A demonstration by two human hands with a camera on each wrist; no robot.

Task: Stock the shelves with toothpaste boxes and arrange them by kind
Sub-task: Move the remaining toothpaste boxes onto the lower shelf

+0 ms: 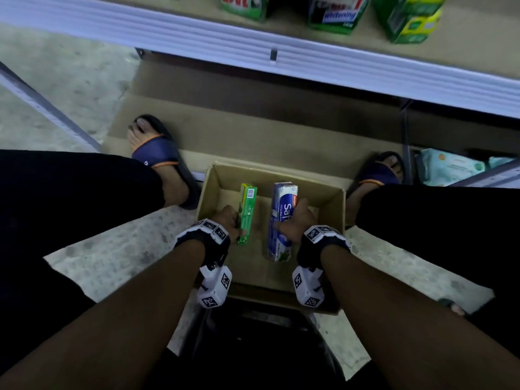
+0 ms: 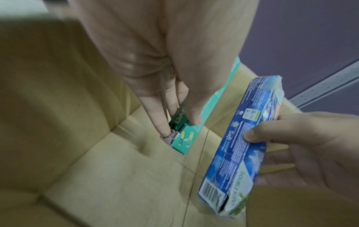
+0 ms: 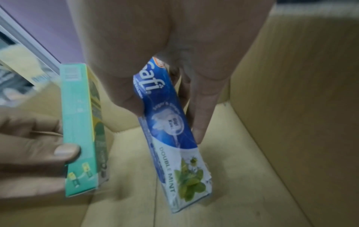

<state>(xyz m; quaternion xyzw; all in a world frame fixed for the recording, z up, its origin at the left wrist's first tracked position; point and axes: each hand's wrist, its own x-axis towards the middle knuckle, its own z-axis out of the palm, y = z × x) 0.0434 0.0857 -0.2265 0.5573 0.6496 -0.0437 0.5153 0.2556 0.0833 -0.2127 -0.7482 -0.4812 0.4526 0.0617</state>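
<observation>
Bare forearms w/ black wrist straps (image 1: 209,240) carrying white marker-printed camera blocks (image 1: 215,287), black trousers (image 1: 70,192), navy orange-trimmed slides (image 1: 161,156).

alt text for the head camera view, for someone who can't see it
Seen from above, a person's left hand grips a green toothpaste box and the right hand grips a blue Safi toothpaste box inside an open cardboard carton on the floor between their sandalled feet. Green boxes stand on the shelf above.
</observation>
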